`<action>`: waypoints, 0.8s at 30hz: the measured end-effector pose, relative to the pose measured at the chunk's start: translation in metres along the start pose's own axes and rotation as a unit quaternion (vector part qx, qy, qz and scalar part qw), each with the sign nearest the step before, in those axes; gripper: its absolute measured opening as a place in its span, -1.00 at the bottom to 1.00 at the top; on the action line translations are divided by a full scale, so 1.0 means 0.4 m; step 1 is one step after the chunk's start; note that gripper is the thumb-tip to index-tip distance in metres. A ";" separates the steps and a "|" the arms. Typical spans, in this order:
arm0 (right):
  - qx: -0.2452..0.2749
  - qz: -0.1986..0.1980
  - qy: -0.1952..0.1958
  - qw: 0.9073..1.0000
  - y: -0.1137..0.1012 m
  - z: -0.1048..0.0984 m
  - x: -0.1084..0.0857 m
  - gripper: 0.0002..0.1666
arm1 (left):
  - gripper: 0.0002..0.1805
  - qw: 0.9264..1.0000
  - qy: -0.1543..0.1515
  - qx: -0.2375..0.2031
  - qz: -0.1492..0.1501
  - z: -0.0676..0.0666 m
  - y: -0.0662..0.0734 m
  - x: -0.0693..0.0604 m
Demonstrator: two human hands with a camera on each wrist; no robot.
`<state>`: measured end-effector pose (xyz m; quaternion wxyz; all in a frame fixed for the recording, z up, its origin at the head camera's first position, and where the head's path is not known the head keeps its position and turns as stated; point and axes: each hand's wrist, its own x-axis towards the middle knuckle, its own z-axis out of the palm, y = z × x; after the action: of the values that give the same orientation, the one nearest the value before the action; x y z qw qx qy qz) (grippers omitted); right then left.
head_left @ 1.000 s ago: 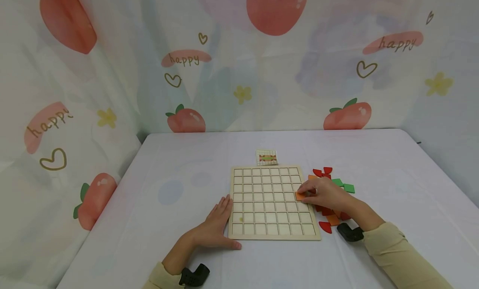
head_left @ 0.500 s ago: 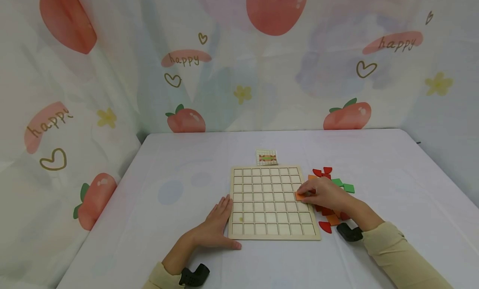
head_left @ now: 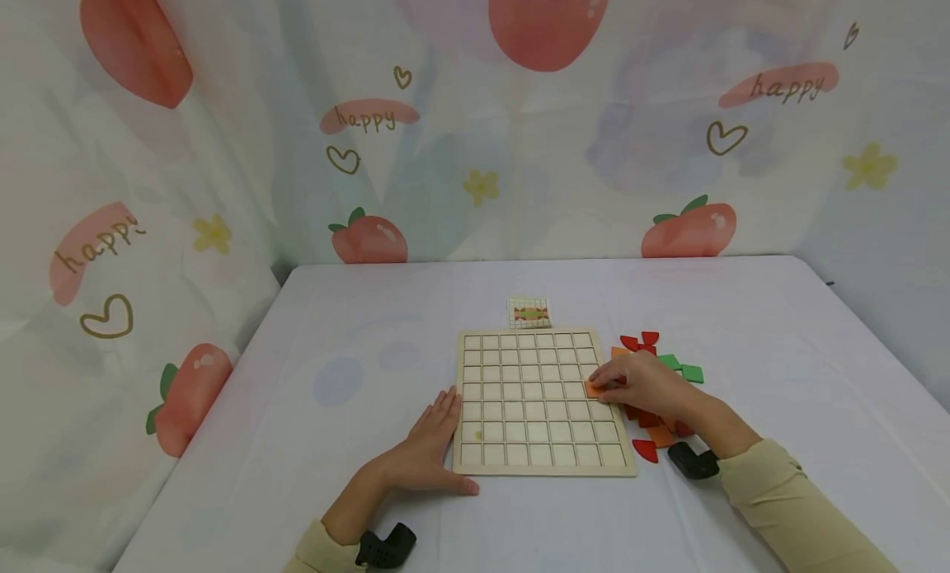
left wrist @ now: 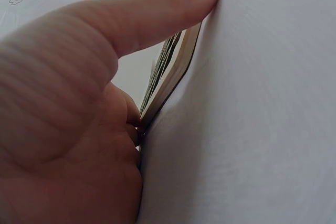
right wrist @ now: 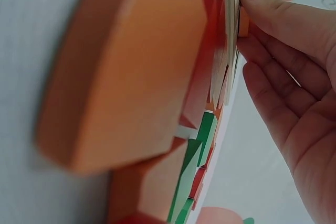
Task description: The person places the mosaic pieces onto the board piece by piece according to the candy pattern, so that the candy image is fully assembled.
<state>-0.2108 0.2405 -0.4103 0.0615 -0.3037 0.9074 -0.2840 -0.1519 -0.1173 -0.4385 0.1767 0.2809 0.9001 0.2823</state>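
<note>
A pale wooden board (head_left: pixel 534 410) with a square grid lies on the white table. My left hand (head_left: pixel 425 451) rests along its left side with fingers extended, the thumb near the front left corner. In the left wrist view the thumb (left wrist: pixel 157 18) stretches past the board's edge (left wrist: pixel 173 72). Over the rightmost column, about mid-height, my right hand (head_left: pixel 644 383) pinches an orange square tile (head_left: pixel 592 390) between thumb and fingers. The right wrist view has this orange tile (right wrist: pixel 244 22) at the board's surface; whether it sits fully inside a cell I cannot tell.
Right of the board lies a loose pile of red pieces (head_left: pixel 646 450), green pieces (head_left: pixel 692 373) and orange pieces (head_left: pixel 660 436), partly under my right hand. A small pattern card (head_left: pixel 529 313) touches or nearly touches the board's far edge. A printed curtain (head_left: pixel 519 144) hangs behind the table.
The orange tile has shifted very slightly left under my right fingertips. My left hand has stayed in place against the board.
</note>
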 end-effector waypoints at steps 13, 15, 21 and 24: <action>-0.010 0.003 0.003 1.000 -0.001 0.002 0.002 -0.74 | 0.23 1.000 0.002 -0.021 0.002 0.002 -0.001 0.001; -0.009 0.003 0.002 1.000 0.000 0.003 0.002 -0.74 | 0.23 1.000 0.003 -0.022 0.000 0.002 0.000 0.001; -0.012 0.009 0.003 1.000 0.000 0.003 0.002 -0.75 | 0.23 1.000 0.003 -0.023 -0.003 0.003 -0.001 0.002; -0.013 0.012 0.001 1.000 -0.002 0.002 0.001 -0.75 | 0.23 1.000 0.003 -0.023 -0.002 0.003 -0.001 0.002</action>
<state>-0.2104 0.2392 -0.4105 0.0600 -0.2935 0.9147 -0.2714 -0.1520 -0.1165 -0.4398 0.1807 0.2739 0.8945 0.3036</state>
